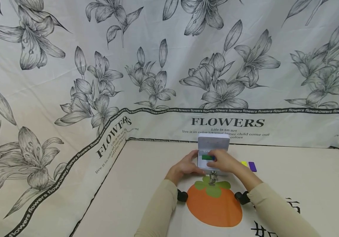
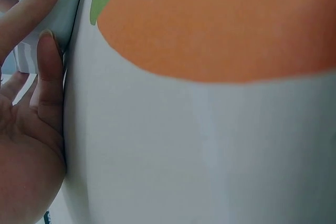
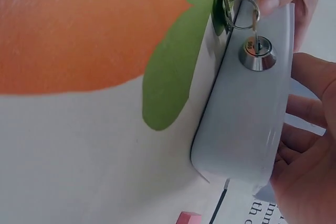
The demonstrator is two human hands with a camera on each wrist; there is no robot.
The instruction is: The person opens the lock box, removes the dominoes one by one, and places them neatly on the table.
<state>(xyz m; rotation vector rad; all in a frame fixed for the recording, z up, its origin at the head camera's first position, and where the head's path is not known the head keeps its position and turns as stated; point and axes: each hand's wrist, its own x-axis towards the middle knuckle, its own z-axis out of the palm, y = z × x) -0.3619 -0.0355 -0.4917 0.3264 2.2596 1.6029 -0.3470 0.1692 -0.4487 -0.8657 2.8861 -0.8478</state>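
Observation:
A white metal box (image 3: pixel 236 124) stands with its lid (image 1: pixel 213 143) raised. On its front is a round lock (image 3: pixel 257 60), with a key in it and a key ring (image 3: pixel 244 27) hanging against the wall of the box. My left hand (image 1: pixel 186 165) grips the box at its left side, thumb laid along the front. From the right, my right hand (image 1: pixel 223 160) reaches into the box and pinches a small green block (image 1: pixel 207 157) by its right end. The fingertips and that end of the block are partly hidden.
Right of the box lie a yellow block (image 1: pixel 244 163) and a purple block (image 1: pixel 252 167); a pink block (image 3: pixel 188 218) shows in the right wrist view. The tablecloth bears an orange fruit print (image 1: pixel 215 210). Flowered fabric (image 1: pixel 157 125) rises behind and at left.

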